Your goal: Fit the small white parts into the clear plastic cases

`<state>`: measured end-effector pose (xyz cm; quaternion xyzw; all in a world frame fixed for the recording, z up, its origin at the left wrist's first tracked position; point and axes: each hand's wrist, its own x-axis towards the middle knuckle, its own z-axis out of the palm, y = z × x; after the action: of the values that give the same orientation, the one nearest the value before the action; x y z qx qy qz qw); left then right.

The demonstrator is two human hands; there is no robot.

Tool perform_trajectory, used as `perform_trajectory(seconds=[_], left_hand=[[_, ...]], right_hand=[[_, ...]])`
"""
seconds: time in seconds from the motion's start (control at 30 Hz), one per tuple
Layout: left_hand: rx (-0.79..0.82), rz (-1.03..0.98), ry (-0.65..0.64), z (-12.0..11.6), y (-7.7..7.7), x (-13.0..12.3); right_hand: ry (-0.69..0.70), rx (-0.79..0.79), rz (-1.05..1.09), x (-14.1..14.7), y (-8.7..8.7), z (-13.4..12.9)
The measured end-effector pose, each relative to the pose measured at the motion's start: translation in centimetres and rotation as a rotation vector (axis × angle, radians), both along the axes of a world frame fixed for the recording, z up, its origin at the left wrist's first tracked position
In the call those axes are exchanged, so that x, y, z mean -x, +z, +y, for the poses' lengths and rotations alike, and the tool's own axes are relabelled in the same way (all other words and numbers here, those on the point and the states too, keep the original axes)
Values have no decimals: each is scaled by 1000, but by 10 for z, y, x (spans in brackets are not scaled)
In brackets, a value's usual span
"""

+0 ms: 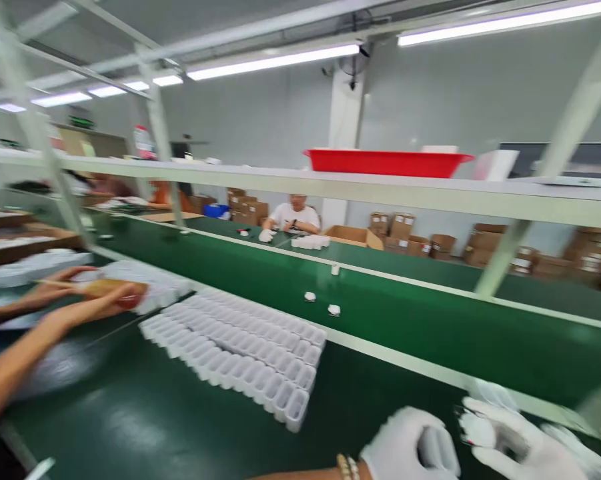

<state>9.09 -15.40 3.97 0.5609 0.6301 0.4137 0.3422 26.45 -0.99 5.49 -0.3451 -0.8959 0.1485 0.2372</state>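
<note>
Both my hands wear white gloves at the lower right. My left hand, with a beaded bracelet at its wrist, is curled round a small whitish plastic cup, resembling those in the rows on the table. My right hand, just beside it, pinches a small white rounded part with a dark edge; blur hides its exact kind. To the left of my hands, rows of white oblong cups stand packed together on the dark green tabletop. White pieces lie partly hidden beside my right hand.
At left, a co-worker's bare hands hold an orange-brown object. Small white parts lie on the green conveyor belt. Another person sits across it. Overhead, a shelf carries a red tray; slanted posts support it.
</note>
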Motion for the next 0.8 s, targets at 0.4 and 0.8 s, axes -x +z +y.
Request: perform_trajectory(seconds=[0.4,0.8], left_hand=[[-163,98,29,-18,-16,0],[-241,278,-17,-23,-16,0]], right_hand=[[256,472,293,-31,4,-48],[231,106,90,-30,2,-68]])
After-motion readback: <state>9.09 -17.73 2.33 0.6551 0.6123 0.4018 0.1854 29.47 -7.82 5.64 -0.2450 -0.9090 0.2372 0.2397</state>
